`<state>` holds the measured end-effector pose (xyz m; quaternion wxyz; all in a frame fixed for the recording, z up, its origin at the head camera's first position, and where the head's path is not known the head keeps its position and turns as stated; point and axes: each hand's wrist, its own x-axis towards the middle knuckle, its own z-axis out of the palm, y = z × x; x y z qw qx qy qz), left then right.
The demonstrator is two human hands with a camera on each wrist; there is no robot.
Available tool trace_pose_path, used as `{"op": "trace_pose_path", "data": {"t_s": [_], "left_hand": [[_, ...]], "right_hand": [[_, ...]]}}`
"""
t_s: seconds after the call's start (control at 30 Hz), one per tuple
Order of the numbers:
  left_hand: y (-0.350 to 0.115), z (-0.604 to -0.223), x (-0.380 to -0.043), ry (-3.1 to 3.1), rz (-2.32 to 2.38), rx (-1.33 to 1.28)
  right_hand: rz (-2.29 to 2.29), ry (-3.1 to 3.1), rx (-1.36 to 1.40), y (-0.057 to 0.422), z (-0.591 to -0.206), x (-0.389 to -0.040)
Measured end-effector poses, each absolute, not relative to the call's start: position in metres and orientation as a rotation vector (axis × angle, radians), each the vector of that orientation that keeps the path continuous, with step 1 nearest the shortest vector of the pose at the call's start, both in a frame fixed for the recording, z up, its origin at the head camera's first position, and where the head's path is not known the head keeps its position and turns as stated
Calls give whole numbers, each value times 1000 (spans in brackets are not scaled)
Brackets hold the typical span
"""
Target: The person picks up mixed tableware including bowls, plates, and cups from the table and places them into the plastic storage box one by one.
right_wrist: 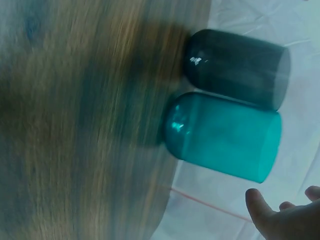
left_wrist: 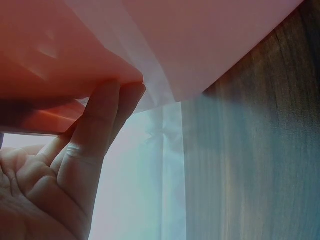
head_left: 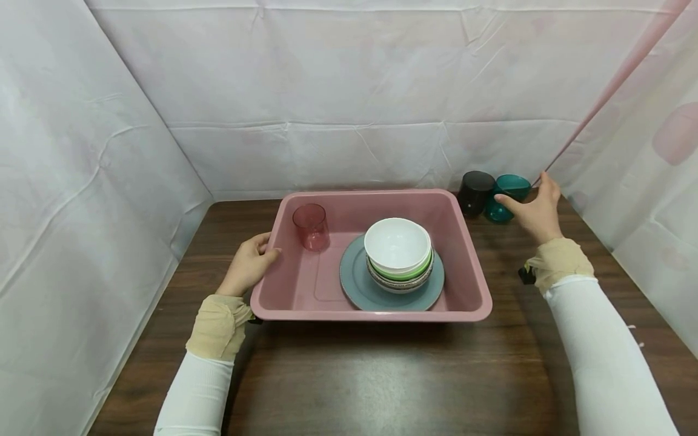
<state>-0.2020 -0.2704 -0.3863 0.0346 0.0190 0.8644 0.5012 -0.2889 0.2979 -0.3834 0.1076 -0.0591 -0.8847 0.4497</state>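
My left hand (head_left: 249,264) holds the left rim of a pink basin (head_left: 289,272), thumb over the edge and fingers outside and beneath it. In the left wrist view, the fingers (left_wrist: 90,145) press against the basin's outer wall. At the back right, my right hand (head_left: 538,213) is spread beside a teal cup (head_left: 512,184), thumb and fingers apart. The right wrist view shows a small gap between that cup and the thumb (right_wrist: 259,207). Touching or almost touching the teal cup is a dark grey cup (head_left: 475,189); both stand upright.
Inside the basin, a red transparent cup (head_left: 312,227) stands at the back left. A blue-grey plate (head_left: 354,278) carries stacked bowls, a white bowl (head_left: 397,242) uppermost. White cloth (head_left: 360,91) hangs behind and at both sides of the brown wooden table (head_left: 382,375).
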Motion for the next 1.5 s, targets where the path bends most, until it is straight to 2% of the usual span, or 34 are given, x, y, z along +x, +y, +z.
{"op": "trace_pose_path", "data": {"t_s": [0.3, 0.67, 1.07, 1.5], "left_hand": [[-268, -386, -201, 2650, 1561, 64], [-266, -385, -200, 2651, 1558, 71], [-264, -385, -203, 2649, 1563, 77], [-263, -383, -203, 2655, 1544, 69]], "right_hand": [[1261, -2742, -193, 307, -394, -311], [1273, -2776, -364, 304, -405, -322], [1321, -2656, -538, 300, -400, -321], [1364, -2585, -477, 301, -395, -316]]}}
